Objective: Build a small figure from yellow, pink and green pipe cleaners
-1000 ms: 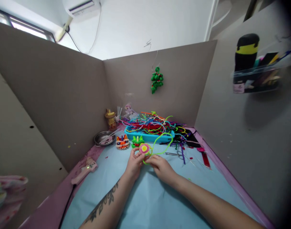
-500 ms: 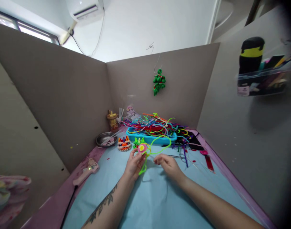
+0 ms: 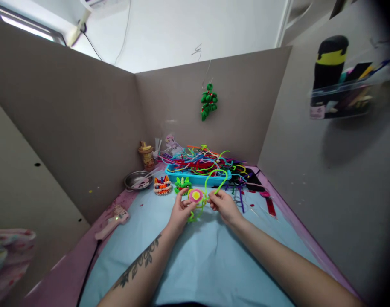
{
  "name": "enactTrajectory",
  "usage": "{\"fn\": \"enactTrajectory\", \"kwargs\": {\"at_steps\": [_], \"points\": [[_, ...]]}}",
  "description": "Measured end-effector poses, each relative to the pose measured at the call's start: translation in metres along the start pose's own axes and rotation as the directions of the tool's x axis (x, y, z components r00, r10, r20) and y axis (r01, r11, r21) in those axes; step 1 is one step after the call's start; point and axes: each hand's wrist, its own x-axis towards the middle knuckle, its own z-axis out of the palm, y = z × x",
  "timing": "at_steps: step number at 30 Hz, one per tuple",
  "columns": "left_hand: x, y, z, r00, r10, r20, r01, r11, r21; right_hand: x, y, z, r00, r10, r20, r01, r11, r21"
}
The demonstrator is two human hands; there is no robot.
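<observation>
Between the thumb and fingers of my left hand (image 3: 182, 209) is a pipe-cleaner flower (image 3: 196, 195), pink with a yellow centre. A lime-green pipe cleaner (image 3: 226, 175) runs from it in a tall loop to the right, and more green strands hang below. My right hand (image 3: 223, 204) pinches the green pipe cleaner just right of the flower. Behind my left hand sit a green animal-face piece (image 3: 182, 185) and an orange one (image 3: 162, 186), both made of pipe cleaners.
A blue tray (image 3: 195, 177) heaped with colourful pipe cleaners stands at the back. To the left lie a metal bowl (image 3: 138, 181) and a pink glue gun (image 3: 113, 224) with its cord. Scissors (image 3: 238, 202) and scraps lie at right. Grey partitions (image 3: 195, 106) enclose the table.
My right hand has moved in toward the flower and closed on the green pipe cleaner. The flower has turned slightly in my left hand. The whole view has tilted down a little.
</observation>
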Motion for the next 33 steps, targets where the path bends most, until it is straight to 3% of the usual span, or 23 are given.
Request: {"fn": "enactTrajectory", "kwargs": {"at_steps": [6, 10, 16, 23, 28, 31, 33], "points": [[-0.001, -0.004, -0.004, 0.992, 0.086, 0.094, -0.108, 0.960, 0.259, -0.003, 0.001, 0.001, 0.997, 0.012, 0.070, -0.010, 0.999, -0.035], [0.001, -0.008, -0.007, 0.988, 0.132, 0.075, -0.151, 0.920, 0.362, -0.006, 0.000, 0.003, 0.993, 0.022, 0.117, -0.021, 1.000, -0.010], [0.002, -0.003, -0.008, 0.986, 0.165, 0.026, -0.164, 0.935, 0.315, -0.006, -0.002, 0.003, 0.990, 0.043, 0.134, -0.055, 0.995, 0.085], [0.000, -0.003, -0.003, 0.991, 0.129, 0.022, -0.131, 0.974, 0.184, -0.013, -0.002, 0.008, 0.989, 0.088, 0.115, -0.065, 0.979, -0.192], [0.000, -0.004, -0.001, 0.995, 0.091, 0.039, -0.096, 0.984, 0.149, -0.016, 0.001, 0.010, 0.958, 0.185, 0.220, -0.125, 0.958, -0.258], [0.001, -0.004, 0.000, 0.996, 0.079, 0.042, -0.084, 0.989, 0.124, -0.015, 0.001, 0.010, 0.954, 0.143, 0.262, -0.067, 0.958, -0.279], [0.001, -0.005, 0.000, 0.996, 0.079, 0.037, -0.082, 0.992, 0.099, -0.014, 0.002, 0.011, 0.973, 0.072, 0.218, -0.008, 0.959, -0.282]]}}
